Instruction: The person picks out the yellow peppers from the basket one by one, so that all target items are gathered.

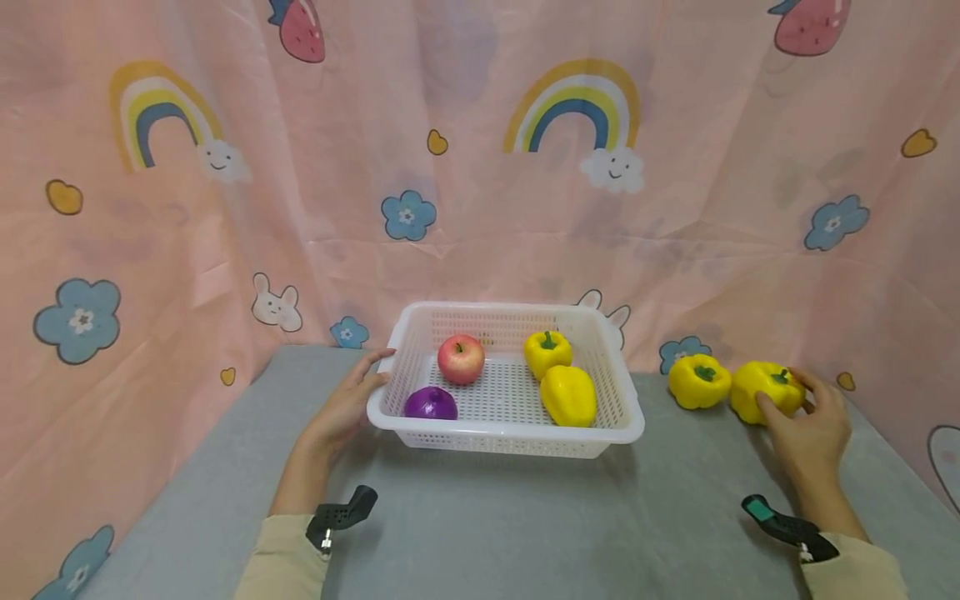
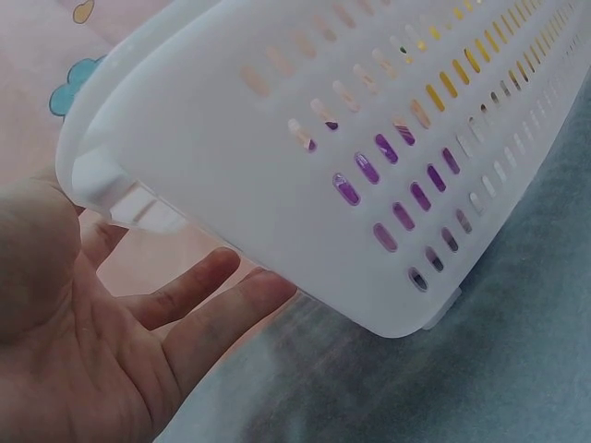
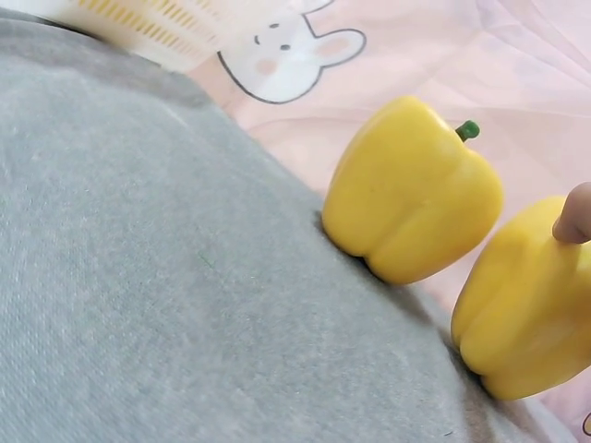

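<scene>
At the left end of the white plastic basket (image 1: 502,431), my left hand (image 1: 347,408) touches the rim. Its fingers (image 2: 208,318) extend along the outside of the end wall in the left wrist view. A red apple (image 1: 461,360), a purple onion (image 1: 431,404) and two yellow bell peppers, one behind (image 1: 547,354) and one in front (image 1: 568,397), lie inside the basket. On the right, my right hand (image 1: 813,429) grips a yellow bell pepper (image 1: 757,392) between thumb and fingers. Another yellow bell pepper (image 1: 699,382) stands just left of it.
A grey cloth (image 1: 487,525) covers the table. Behind it hangs a pink curtain (image 1: 480,267) printed with rainbows, flowers and rabbits, close to the back of the basket and the loose peppers.
</scene>
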`<state>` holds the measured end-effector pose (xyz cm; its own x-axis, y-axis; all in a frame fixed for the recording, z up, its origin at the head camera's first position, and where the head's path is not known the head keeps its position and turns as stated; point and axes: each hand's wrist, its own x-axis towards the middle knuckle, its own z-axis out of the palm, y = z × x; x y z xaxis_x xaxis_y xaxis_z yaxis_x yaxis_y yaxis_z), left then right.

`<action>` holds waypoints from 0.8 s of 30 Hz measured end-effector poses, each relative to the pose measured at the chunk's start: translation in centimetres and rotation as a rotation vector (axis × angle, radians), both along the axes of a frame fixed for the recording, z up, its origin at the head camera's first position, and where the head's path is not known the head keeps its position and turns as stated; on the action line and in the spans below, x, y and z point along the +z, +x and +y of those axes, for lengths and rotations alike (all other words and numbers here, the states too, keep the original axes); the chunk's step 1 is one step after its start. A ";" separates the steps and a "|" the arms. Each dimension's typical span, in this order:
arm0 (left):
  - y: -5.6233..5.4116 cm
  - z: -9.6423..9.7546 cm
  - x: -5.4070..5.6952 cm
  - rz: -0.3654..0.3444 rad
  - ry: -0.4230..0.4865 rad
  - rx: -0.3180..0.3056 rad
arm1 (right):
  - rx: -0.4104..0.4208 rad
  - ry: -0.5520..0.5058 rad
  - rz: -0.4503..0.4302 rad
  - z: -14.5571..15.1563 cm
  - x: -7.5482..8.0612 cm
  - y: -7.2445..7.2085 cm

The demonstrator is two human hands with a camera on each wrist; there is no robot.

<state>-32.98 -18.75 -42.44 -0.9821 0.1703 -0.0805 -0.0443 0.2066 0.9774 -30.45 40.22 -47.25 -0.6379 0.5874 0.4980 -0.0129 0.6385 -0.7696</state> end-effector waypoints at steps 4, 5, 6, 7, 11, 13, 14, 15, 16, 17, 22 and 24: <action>0.0 0.1 0.0 0.001 -0.003 0.004 | -0.009 -0.030 0.025 0.3 -0.1 0.0; 0.1 0.1 0.0 0.001 -0.003 0.004 | -0.009 -0.033 0.037 0.3 -0.1 0.0; 0.1 0.1 0.0 0.001 -0.002 0.003 | -0.007 -0.038 0.050 0.3 -0.1 0.1; 0.1 0.1 0.0 0.002 -0.002 0.002 | -0.005 -0.043 0.062 0.3 -0.1 0.1; 0.1 0.0 0.0 0.008 0.005 0.000 | -0.002 -0.044 0.099 0.1 0.4 0.3; 0.1 -0.1 -0.1 0.015 0.004 -0.006 | -0.001 -0.036 0.119 0.0 0.7 0.3; 0.1 -0.1 -0.1 0.018 0.004 -0.008 | -0.001 -0.031 0.133 -0.1 0.9 0.4; 0.1 -0.1 0.0 0.021 0.004 -0.007 | -0.001 -0.028 0.144 -0.1 1.2 0.4; 0.1 -0.1 0.0 0.023 0.004 -0.009 | -0.003 -0.031 0.149 -0.2 1.4 0.4; 0.0 -0.1 0.0 0.026 0.004 -0.012 | -0.004 -0.032 0.154 -0.2 1.6 0.4; 0.1 0.0 0.1 0.018 0.008 -0.005 | -0.012 -0.114 0.130 -0.8 3.5 0.8; 0.1 0.0 0.1 0.010 0.007 -0.007 | -0.016 -0.167 0.136 -1.2 4.5 1.0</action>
